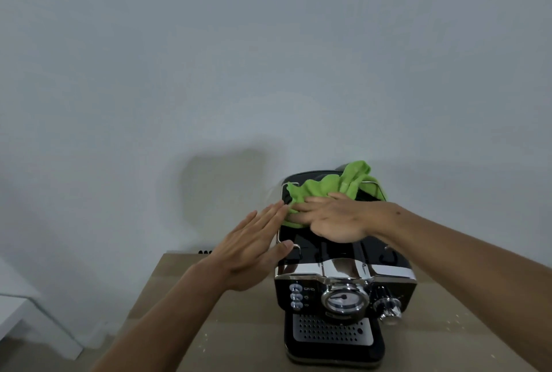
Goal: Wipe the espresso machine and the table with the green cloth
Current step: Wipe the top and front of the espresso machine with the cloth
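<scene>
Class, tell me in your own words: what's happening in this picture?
A person is wiping the top of the black espresso machine. The right hand presses the green cloth flat on that top. The left hand lies open at the machine's left edge. The machine stands on a brown table.

Only the person's two arms show, from the hands back to the picture's edges. The bare left hand (251, 249) has long, slim fingers (265, 216) and a broad thumb (280, 247). Behind it the lean, uncovered left forearm (167, 312) runs without any sleeve to the lower edge. The bare right hand (334, 219) shows faint knuckle and tendon ridges across its back. The uncovered right forearm (463, 252) widens toward the right edge, again bare all the way. A small dark mole (397, 213) marks it just past the wrist. Finer detail of the nails is too blurred to tell.
</scene>
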`<act>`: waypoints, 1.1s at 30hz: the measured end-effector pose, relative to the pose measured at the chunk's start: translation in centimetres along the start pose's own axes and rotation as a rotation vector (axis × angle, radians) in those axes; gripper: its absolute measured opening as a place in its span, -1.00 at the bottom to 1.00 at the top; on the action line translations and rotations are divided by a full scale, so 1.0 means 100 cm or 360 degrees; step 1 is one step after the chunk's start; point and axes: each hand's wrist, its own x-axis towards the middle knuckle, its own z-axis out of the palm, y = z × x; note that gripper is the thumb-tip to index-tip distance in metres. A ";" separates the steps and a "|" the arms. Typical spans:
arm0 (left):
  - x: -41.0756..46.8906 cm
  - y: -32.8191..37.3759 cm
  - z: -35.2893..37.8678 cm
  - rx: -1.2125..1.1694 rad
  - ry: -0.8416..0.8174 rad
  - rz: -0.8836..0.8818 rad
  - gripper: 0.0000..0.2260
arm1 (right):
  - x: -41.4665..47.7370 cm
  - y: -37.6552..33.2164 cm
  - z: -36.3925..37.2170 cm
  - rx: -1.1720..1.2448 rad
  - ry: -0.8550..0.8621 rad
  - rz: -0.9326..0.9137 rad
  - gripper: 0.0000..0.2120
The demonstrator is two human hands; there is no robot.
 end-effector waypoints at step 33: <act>0.000 -0.004 -0.001 -0.0016 -0.0073 -0.0011 -0.42 | -0.062 -0.064 0.070 -0.0036 0.0585 0.0080 -0.34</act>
